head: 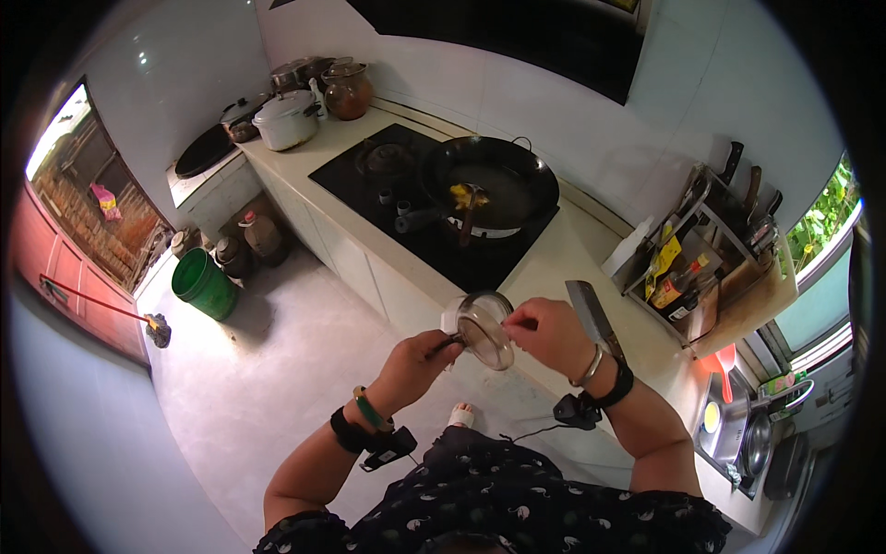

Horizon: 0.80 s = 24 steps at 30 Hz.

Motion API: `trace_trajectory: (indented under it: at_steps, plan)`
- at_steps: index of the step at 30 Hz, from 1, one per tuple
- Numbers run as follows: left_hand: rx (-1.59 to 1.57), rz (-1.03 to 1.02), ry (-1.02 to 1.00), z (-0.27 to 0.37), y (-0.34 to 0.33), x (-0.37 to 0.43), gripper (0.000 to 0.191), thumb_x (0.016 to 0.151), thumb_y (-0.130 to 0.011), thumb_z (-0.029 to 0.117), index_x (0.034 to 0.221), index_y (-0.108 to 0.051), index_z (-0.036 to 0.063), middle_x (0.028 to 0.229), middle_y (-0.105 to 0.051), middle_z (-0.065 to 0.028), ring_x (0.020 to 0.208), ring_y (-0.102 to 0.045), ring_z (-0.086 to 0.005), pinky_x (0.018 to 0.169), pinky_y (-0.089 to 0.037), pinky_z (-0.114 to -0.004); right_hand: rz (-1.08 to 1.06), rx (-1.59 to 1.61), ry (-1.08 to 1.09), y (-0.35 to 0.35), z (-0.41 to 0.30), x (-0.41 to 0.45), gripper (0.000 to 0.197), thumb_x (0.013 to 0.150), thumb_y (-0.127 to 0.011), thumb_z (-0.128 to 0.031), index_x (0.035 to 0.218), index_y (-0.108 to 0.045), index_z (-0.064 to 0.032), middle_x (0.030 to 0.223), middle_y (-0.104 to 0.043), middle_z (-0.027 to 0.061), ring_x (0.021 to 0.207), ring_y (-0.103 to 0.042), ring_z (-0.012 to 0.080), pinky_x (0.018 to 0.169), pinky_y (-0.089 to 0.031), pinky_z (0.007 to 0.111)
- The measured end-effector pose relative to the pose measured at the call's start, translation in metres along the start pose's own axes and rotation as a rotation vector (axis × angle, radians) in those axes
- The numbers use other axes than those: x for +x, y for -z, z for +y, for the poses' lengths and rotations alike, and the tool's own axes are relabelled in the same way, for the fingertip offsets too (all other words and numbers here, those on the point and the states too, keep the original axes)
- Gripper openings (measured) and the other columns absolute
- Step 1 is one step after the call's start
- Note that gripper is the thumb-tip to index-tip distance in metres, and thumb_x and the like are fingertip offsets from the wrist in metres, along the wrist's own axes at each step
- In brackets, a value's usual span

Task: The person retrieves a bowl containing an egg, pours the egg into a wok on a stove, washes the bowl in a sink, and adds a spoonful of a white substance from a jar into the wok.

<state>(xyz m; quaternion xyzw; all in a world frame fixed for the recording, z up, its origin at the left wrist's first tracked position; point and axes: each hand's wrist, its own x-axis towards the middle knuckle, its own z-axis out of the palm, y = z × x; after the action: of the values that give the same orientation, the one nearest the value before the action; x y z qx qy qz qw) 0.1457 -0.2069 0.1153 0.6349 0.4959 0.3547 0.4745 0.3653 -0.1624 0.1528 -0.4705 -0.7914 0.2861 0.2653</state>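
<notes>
My left hand (419,363) grips the dark handle-like part of a round clear glass vessel or lid (488,339), tilted over the counter's front edge. My right hand (550,332) has its fingertips pinched together at the right rim of that glass; whether they hold anything is hidden. Just behind is another round glass rim (495,301), partly covered. A cleaver (590,308) lies on the counter beside my right wrist. On the cooktop stands a black wok (516,176) holding yellow food (460,197) and a spatula with a brown handle (467,225).
Pots and a lidded white pot (285,121) stand at the counter's far left. A rack (713,235) on the right holds knives and bottles. Beyond it is a sink (737,422). A green bucket (208,287) and jugs (261,239) are on the floor.
</notes>
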Motion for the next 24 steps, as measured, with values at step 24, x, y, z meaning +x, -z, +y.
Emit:
trace_trajectory:
  at_steps: [24]
  plan:
    - [-0.631,-0.017,0.223,0.005,0.037,0.158,0.018,0.090,-0.048,0.021,0.084,-0.052,0.0043,0.070,-0.042,0.0030,0.060,-0.034,-0.0057,0.055,-0.031,-0.019,0.175,0.985,-0.494,0.091,0.104,0.137,0.014,0.078,-0.062,-0.014,0.081,-0.058,-0.0013,0.067,-0.054,0.0009,0.056,-0.052,0.0083,0.055,-0.047,0.020]
